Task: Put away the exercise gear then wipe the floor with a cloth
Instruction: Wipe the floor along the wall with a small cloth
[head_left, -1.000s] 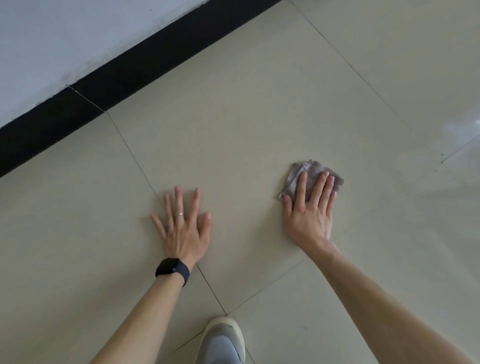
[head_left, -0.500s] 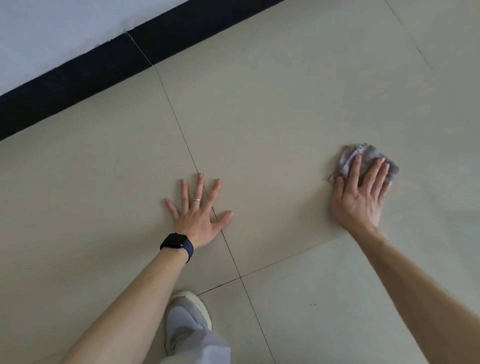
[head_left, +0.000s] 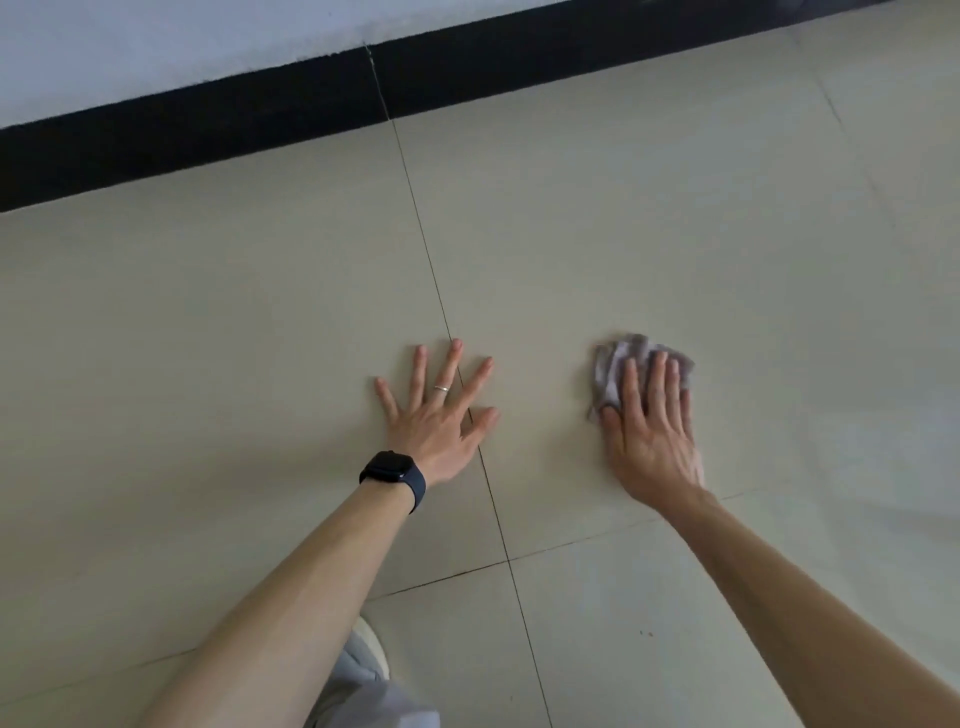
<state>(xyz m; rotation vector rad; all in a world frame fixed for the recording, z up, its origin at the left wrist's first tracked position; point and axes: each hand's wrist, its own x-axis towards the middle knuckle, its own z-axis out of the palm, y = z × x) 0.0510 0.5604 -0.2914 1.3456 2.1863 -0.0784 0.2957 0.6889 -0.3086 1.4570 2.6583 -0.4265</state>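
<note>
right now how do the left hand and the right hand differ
The left hand lies on bare floor with fingers spread; the right hand presses a grey cloth with fingers close together. The left hand wears a ring, with a dark watch at its wrist; the right hand shows neither. Both lie flat, palm down.

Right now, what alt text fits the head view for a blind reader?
A person's right hand presses a crumpled grey cloth flat on a beige tiled floor, while the left hand, wearing a ring and dark watch, rests spread beside it. A black skirting board runs along the top.
</note>
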